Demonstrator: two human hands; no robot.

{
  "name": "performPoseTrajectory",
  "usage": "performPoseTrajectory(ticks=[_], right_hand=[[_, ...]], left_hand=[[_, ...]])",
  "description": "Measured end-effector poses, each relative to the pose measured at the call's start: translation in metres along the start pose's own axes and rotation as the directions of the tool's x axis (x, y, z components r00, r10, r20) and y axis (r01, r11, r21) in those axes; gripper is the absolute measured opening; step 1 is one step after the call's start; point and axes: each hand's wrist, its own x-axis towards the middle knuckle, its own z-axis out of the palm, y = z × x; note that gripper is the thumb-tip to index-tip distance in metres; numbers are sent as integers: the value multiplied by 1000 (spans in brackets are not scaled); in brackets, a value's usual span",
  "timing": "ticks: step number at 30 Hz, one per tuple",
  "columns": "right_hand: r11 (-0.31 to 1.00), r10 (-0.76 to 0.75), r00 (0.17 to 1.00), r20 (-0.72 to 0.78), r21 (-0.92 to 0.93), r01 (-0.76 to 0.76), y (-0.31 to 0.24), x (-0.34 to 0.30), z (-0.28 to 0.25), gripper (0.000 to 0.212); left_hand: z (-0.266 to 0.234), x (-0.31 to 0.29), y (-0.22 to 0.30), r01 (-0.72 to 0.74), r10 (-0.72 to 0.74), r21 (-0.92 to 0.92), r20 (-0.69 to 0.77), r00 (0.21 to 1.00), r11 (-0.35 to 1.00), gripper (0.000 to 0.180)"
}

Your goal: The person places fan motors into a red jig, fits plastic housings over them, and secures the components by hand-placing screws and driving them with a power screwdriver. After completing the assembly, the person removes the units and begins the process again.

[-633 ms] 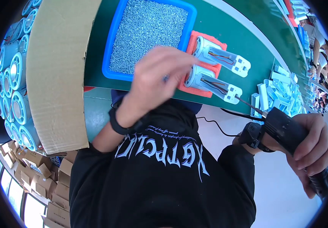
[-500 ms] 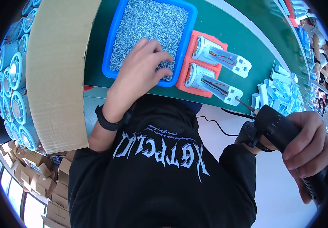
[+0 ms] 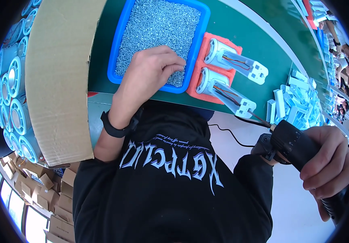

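My left hand is over the near part of a blue tray filled with small silver screws. Its thumb and fingers are pinched together, and whatever is between them is too small to make out. My right hand grips a black electric screwdriver. The screwdriver's thin bit reaches the end plate of the nearer white motor housing. Beside it lies a second white housing, with wires showing in its channel. Both housings rest in a red foam holder right of the tray.
A pile of white plastic parts lies on the green table at the right. Left of the tray stands a cardboard sheet, with several stacked round motor units behind it. A black cable hangs below the table edge.
The fingers of my left hand have closed from spread to a pinch over the screws. My right hand and the screwdriver have shifted slightly downward, and the nearer housing's end has tilted with them.
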Motion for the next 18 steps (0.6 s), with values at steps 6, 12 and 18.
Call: performPoseTrajectory(ticks=[6,12,18], right_hand=[[999,49,997,65,0,-50,5,-4,2,33],[1000,4,992,126,9,-6,16,-1,6,24],[998,-31,995,98,64,25,22,-7,9,31]], left_hand=[[15,1,13,-153,152,-170,-22,988,973,13],[39,-1,25,-164,150,-263,-72,986,951,14],[46,1,22,-15,33,-405,38,999,914,16]])
